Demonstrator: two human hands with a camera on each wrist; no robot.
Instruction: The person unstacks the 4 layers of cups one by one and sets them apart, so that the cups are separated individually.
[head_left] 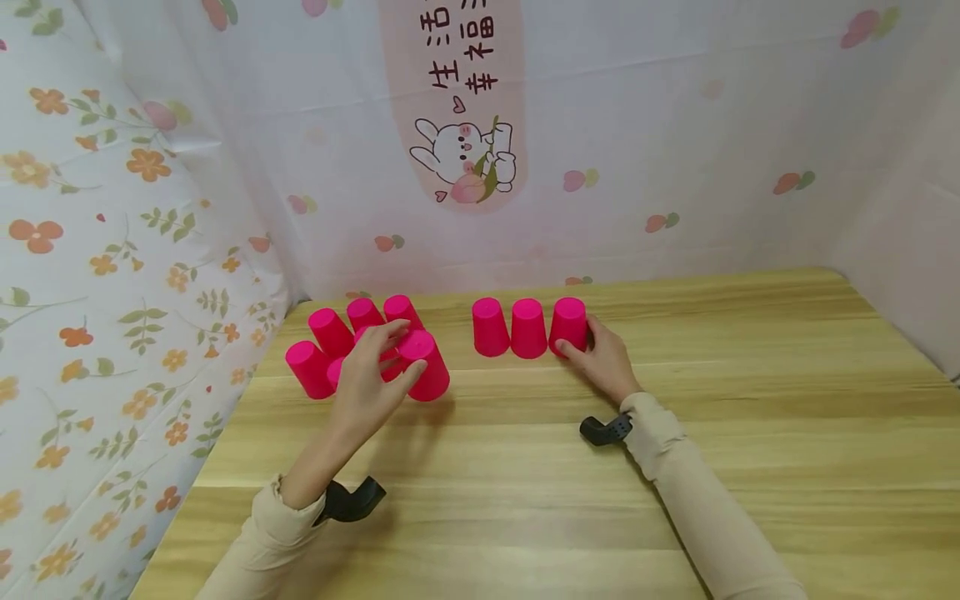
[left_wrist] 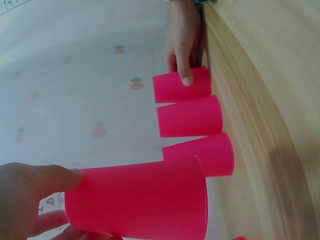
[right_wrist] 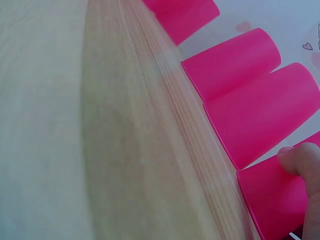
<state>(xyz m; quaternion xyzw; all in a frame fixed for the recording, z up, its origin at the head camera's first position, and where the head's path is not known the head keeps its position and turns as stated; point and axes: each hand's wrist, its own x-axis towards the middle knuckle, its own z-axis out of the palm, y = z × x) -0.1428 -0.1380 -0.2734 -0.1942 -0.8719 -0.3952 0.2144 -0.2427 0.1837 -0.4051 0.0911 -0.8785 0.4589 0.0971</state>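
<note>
My left hand [head_left: 369, 385] grips a bright pink cup [head_left: 426, 371], mouth down, by its narrow upper end. In the left wrist view that cup [left_wrist: 137, 200] fills the lower part, with the thumb at its closed end. Several more upturned pink cups [head_left: 307, 368] stand behind and left of this hand, which partly hides them. On the right, my right hand [head_left: 602, 358] holds the end cup [head_left: 568, 321] of a row of three, thumb on its near side. Its two neighbours, the middle cup [head_left: 528, 329] and the left cup [head_left: 491, 327], stand upside down close beside it.
The wooden table [head_left: 525, 500] has its back edge just behind the cups. A patterned curtain [head_left: 637, 150] hangs behind it, and a flowered one [head_left: 112, 317] on the left. Each wrist carries a black camera mount [head_left: 352, 500].
</note>
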